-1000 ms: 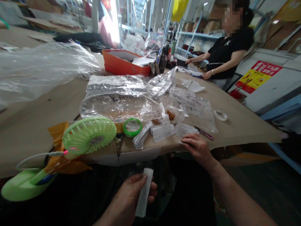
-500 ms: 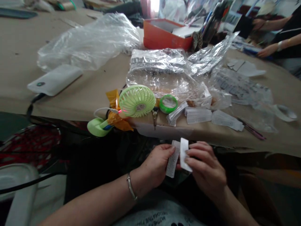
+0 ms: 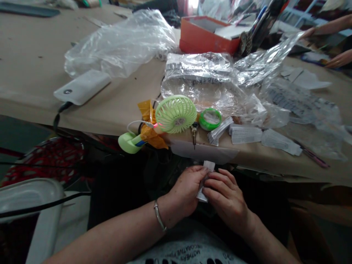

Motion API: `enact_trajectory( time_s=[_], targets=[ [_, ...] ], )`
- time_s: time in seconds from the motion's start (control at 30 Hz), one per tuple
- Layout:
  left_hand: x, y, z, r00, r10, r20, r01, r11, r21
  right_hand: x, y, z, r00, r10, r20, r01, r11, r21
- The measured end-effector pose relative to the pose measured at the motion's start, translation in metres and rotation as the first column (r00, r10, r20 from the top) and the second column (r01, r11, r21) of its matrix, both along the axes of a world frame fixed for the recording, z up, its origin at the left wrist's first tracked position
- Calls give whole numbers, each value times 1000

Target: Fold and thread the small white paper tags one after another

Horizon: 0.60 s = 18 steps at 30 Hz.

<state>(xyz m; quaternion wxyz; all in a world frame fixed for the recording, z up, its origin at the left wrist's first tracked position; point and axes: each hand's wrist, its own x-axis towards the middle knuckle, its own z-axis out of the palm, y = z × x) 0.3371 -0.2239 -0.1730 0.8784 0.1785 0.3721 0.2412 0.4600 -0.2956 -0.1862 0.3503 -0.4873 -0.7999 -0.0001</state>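
Over my lap, just below the table edge, my left hand (image 3: 189, 185) pinches a narrow white printed label (image 3: 202, 195) between thumb and fingers. My right hand (image 3: 226, 194) lies against the label's right side, its fingertips pressed onto it. Whether one label or a small stack is there, I cannot tell. On the table edge ahead lie stacks of similar printed labels (image 3: 245, 134), some fanned out (image 3: 280, 142). Left of them stand a round green tub (image 3: 210, 119) with pale contents and a small metal-tipped tool (image 3: 194, 135).
A green fan (image 3: 176, 114) is taped at the table edge, cabled. A white power bank (image 3: 82, 88) lies left. Clear plastic bags (image 3: 198, 84) and an orange box (image 3: 209, 40) stand behind. Scissors (image 3: 315, 157) lie right. Another person's hands (image 3: 341, 60) are at the far right.
My right hand has moved left, bringing the white piece it held against the label in my left hand. The camera view has shifted slightly left.
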Motion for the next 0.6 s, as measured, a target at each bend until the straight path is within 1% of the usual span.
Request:
enact_trajectory(
  time_s=[0.13, 0.27, 0.33, 0.37, 0.43, 0.47, 0.5, 0.53, 0.57, 0.6],
  targets=[
    [-3, 0, -1, 999, 38, 21, -37, 999, -26, -4, 2, 0, 1000, -13, 8, 13, 999, -33],
    [-6, 1, -3, 1000, 6, 19, -6, 1000, -1, -5, 2, -1, 1000, 28, -8, -28, 998, -59],
    [-9, 2, -4, 1000, -13, 0, 13, 1000, 18, -1, 1, -1, 995, 39, -90, -46, 996, -76],
    [-10, 3, -4, 999, -32, -8, 32, 999, 17, 2, 0, -1, 986, 19, -167, -35, 995, -93],
    [-12, 4, -3, 994, -106, -25, 106, 994, 2, 9, 2, -3, 927, -102, -360, 39, 983, -177],
    [-13, 5, -2, 988, -154, -33, 154, 988, -6, 13, 3, -4, 873, -190, -449, 75, 963, -260],
    [-14, 6, -1, 979, -201, -41, 201, 979, -10, 17, 6, -6, 805, -277, -524, 83, 928, -363],
    [-15, 6, 0, 970, -239, -47, 238, 971, -10, 20, 10, -8, 733, -347, -584, 40, 880, -473],
    [-16, 6, 0, 963, -264, -51, 264, 964, -7, 23, 14, -10, 666, -394, -634, -57, 820, -570],
    [-16, 6, 1, 958, -283, -51, 283, 959, -3, 25, 18, -12, 604, -423, -676, -190, 747, -637]
  ],
)
